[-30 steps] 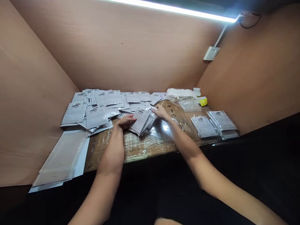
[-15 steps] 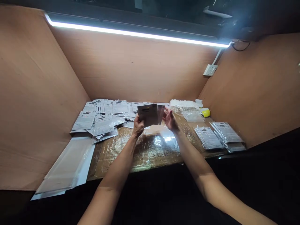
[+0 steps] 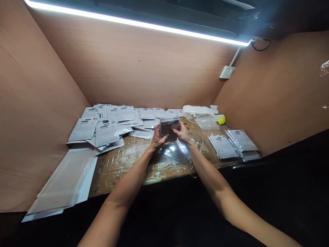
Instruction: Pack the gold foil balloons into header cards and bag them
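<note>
Both hands grip a small stack of packaged cards (image 3: pixel 168 129) above the middle of the table. My left hand (image 3: pixel 158 139) closes on the stack's left side, thumb across its front. My right hand (image 3: pixel 183 133) clasps the right side, its thumb also on the front face. The stack looks dark, its near face in shadow, and its edges are roughly lined up. Behind and to the left lies a loose heap of similar printed card packs (image 3: pixel 106 132). Under the hands, a shiny clear plastic sheet (image 3: pixel 171 152) reflects the light.
Neat piles of card packs (image 3: pixel 223 146) lie at the right. Behind them are clear bags (image 3: pixel 208 123), a row of white pieces (image 3: pixel 196 110) and a yellow roll (image 3: pixel 220 119). Long clear sleeves (image 3: pixel 64 178) overhang the left front edge. Board walls enclose the taped cardboard tabletop (image 3: pixel 113 171).
My right hand has gone from open beside the stack to gripping its right side. The fanned packs are now squared together and turned more upright. The view has shifted slightly.
</note>
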A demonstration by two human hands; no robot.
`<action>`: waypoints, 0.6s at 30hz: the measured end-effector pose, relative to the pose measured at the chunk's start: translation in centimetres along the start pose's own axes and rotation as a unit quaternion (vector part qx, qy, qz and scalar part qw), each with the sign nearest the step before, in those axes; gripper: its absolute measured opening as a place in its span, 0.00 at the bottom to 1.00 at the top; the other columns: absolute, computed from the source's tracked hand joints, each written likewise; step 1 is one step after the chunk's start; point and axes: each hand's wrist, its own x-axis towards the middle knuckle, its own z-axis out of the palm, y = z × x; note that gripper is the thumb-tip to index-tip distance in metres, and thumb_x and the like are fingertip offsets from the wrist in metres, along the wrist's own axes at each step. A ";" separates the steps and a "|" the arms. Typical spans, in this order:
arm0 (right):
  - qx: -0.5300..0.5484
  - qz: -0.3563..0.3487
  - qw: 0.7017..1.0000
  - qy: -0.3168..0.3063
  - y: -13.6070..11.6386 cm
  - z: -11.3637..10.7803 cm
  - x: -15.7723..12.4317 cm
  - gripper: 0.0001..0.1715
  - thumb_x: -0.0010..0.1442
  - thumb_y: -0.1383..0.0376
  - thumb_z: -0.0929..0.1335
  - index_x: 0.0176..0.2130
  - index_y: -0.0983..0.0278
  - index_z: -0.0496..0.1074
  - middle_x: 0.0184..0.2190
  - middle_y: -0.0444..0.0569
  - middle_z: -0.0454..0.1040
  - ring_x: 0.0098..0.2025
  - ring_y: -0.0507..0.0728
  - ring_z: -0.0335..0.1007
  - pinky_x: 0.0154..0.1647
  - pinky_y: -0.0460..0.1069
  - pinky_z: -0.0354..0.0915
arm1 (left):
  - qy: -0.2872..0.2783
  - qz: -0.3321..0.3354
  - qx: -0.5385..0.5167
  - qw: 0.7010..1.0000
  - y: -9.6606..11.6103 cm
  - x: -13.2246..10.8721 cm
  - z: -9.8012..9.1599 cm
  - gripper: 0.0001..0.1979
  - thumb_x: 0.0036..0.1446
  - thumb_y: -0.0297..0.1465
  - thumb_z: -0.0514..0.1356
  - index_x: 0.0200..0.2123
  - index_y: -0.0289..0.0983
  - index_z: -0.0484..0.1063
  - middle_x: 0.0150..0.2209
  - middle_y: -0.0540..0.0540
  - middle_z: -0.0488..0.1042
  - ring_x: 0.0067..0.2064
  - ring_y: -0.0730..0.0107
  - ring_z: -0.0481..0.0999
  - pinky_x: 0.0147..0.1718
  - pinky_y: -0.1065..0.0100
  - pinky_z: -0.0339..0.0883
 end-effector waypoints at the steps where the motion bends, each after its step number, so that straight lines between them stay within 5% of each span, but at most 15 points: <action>1: -0.005 -0.016 1.000 -0.004 -0.1 0.7 0.7 0.41 0.48 0.45 0.82 0.52 0.55 0.67 0.53 0.51 0.82 0.56 0.63 0.79 0.65 0.59 0.72 | 0.029 -0.003 -0.025 0.999 0.4 0.2 -0.1 0.46 0.46 0.31 0.80 0.67 0.43 0.65 0.57 0.39 0.80 0.55 0.55 0.82 0.59 0.54 0.74; 5: -0.116 -0.004 0.988 -0.100 -1.4 3.8 6.4 0.36 0.64 0.40 0.72 0.61 0.57 0.68 0.58 0.54 0.79 0.60 0.64 0.77 0.65 0.59 0.71 | 0.138 -0.051 -0.129 0.981 2.8 2.1 -3.9 0.34 0.47 0.34 0.82 0.55 0.38 0.76 0.50 0.39 0.85 0.46 0.58 0.86 0.52 0.55 0.81; 7: -0.259 0.039 0.963 -0.058 -1.8 5.5 10.5 0.35 0.72 0.40 0.63 0.63 0.62 0.69 0.61 0.60 0.78 0.63 0.66 0.75 0.66 0.60 0.69 | 0.200 -0.046 -0.212 0.955 4.1 3.0 -7.5 0.26 0.52 0.35 0.79 0.52 0.39 0.79 0.49 0.42 0.86 0.46 0.60 0.86 0.51 0.57 0.82; 11: -0.534 0.139 0.834 0.030 -0.7 8.8 17.0 0.50 0.72 0.38 0.61 0.70 0.75 0.62 0.68 0.77 0.68 0.72 0.76 0.64 0.72 0.68 0.59 | 0.303 -0.039 -0.344 0.888 5.7 3.7 -13.9 0.08 0.67 0.38 0.69 0.43 0.40 0.81 0.39 0.48 0.87 0.41 0.70 0.87 0.42 0.71 0.80; 14: -0.612 0.191 0.768 -0.012 0.7 10.2 19.2 0.53 0.68 0.41 0.68 0.73 0.77 0.60 0.70 0.79 0.65 0.72 0.78 0.64 0.71 0.69 0.59 | 0.331 -0.041 -0.367 0.868 5.8 3.5 -16.0 0.12 0.70 0.41 0.65 0.36 0.42 0.81 0.34 0.51 0.86 0.36 0.73 0.86 0.34 0.75 0.76; 18: -0.621 0.195 0.756 -0.064 0.9 10.1 21.2 0.37 0.67 0.54 0.71 0.65 0.76 0.73 0.67 0.77 0.70 0.69 0.75 0.69 0.69 0.65 0.62 | 0.324 -0.036 -0.343 0.881 5.1 3.4 -16.5 0.12 0.67 0.44 0.68 0.37 0.42 0.82 0.33 0.52 0.86 0.35 0.74 0.85 0.34 0.75 0.75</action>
